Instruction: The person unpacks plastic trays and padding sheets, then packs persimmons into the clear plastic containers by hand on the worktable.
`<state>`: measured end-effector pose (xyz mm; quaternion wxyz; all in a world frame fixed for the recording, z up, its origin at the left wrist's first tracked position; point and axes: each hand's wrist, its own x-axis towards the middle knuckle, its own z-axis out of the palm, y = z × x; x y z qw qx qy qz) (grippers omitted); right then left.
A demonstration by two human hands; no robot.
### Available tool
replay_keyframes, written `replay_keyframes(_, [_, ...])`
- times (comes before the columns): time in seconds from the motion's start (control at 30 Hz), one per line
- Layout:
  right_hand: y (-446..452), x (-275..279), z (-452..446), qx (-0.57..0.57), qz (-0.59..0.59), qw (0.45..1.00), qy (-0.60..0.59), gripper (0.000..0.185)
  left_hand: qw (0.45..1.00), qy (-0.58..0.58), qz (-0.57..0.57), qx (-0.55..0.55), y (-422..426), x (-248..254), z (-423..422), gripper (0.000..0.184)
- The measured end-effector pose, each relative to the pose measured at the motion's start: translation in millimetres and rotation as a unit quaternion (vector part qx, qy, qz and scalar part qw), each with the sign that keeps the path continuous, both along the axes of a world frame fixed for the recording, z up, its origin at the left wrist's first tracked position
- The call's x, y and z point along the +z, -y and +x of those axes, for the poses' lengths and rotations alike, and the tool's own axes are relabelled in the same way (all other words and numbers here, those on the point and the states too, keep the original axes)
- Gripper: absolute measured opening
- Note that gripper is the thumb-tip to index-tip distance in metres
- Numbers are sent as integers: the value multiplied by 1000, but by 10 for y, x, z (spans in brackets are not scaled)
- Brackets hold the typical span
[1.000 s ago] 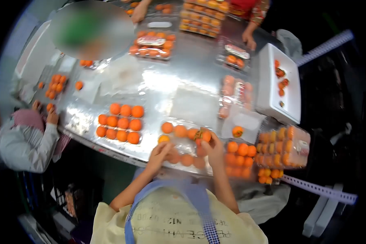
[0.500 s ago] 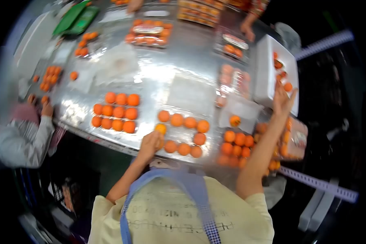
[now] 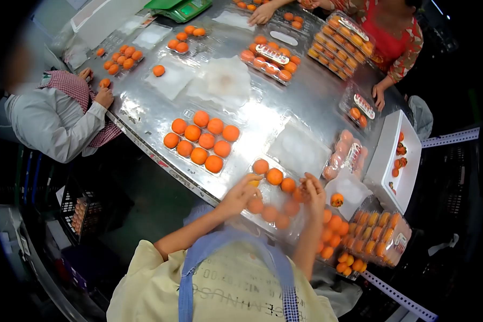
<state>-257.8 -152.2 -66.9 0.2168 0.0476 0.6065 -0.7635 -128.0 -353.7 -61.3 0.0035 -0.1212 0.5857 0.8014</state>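
Observation:
My left hand point(image 3: 240, 197) is closed at the left side of a clear plastic tray point(image 3: 278, 232), its fingertips on a yellowish persimmon point(image 3: 254, 183). Orange persimmons point(image 3: 274, 176) sit in rows along the tray's edges; its near part is blurred. Over the tray's right corner is my right hand point(image 3: 313, 194), fingers bent and pinched beside a persimmon point(image 3: 300, 195). Whatever they hold is hidden. The tray's clear lid point(image 3: 298, 142) lies folded back behind it. Right of my right hand, a persimmon with its leafy cap point(image 3: 337, 200) rests on a white sheet point(image 3: 350, 187).
A filled persimmon tray point(image 3: 206, 140) lies to the left. At right stand a white foam box point(image 3: 387, 161) with persimmons and stacked packs point(image 3: 375, 236). Closed packs point(image 3: 271, 60) and a green scale point(image 3: 180, 8) are farther back. Co-workers stand at the left point(image 3: 59, 123) and far right point(image 3: 394, 32).
My right hand has come back from the foam box to the tray. My left hand stays at the tray's left side. The view has turned, so everything appears rotated.

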Motion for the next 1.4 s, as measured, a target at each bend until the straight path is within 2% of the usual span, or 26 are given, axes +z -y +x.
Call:
replay_keyframes(0.03, [38,1,46,14,15,1000,8,26,999,22,38,-3,9,-1,6,40])
replay_keyframes(0.13, [210,90,163,60,77,995,-8,26,988,-51,-132,59,232,-15,-13,40])
replay_keyframes(0.2, [416,261,247,118,106,986,-42,26,975,-54,-109,186,529,-236,-22,34])
replay_keyframes(0.23, [554,429,252,138,124,981,-58,25,951,-61,-166,252,712,-225,-60,33])
replay_keyframes(0.27, [736,609,173,153,142,974,-89,25,936,-56,-147,315,1182,-308,-126,30])
replay_keyframes(0.33, [864,621,147,158,109,980,-56,26,923,-57,-178,337,1485,-456,-137,28])
replay_keyframes(0.37, [1050,581,58,170,97,978,-67,26,906,1,-234,354,1940,-545,-229,30])
replay_keyframes(0.43, [1224,401,-41,196,97,973,-67,27,897,54,-264,351,2153,-604,-279,32])
replay_keyframes(0.53, [1674,227,-208,202,130,962,-128,28,889,70,-297,342,2562,-659,-537,38])
replay_keyframes(0.57, [1816,87,-287,195,127,962,-144,35,887,94,-309,331,2686,-784,-613,40])
replay_keyframes(0.67, [2277,-37,-470,162,212,924,-275,42,894,131,-307,299,2923,-987,-799,45])
replay_keyframes(0.7, [2428,-166,-588,164,231,923,-262,52,897,140,-308,286,2959,-987,-847,45])
replay_keyframes(0.77, [2718,-166,-699,145,297,888,-320,56,899,138,-315,272,3023,-1014,-938,42])
replay_keyframes(0.9, [3251,-339,-969,131,380,798,-449,62,938,100,-235,233,3203,-1470,-1183,38])
replay_keyframes(0.93, [3364,-362,-978,131,402,774,-471,63,952,103,-189,216,3207,-1410,-1197,38])
replay_keyframes(1.0, [3558,-404,-988,150,453,762,-437,61,973,110,-93,182,3196,-1275,-1221,39])
replay_keyframes(1.03, [3598,-433,-957,158,478,755,-419,61,975,96,-91,180,3178,-1227,-1226,39])
replay_keyframes(1.13, [3683,-438,-1014,152,475,774,-389,59,985,123,-3,125,3192,-1065,-1246,41])
replay_keyframes(1.23, [3623,-544,-1120,150,442,815,-345,48,979,146,50,132,3205,-1030,-1292,42])
replay_keyframes(1.33, [3547,-650,-1181,118,346,875,-316,50,983,134,2,121,3232,-1066,-1315,47])
replay_keyframes(1.4, [3445,-556,-1154,76,253,935,-235,46,983,104,-96,115,3221,-968,-1316,49])
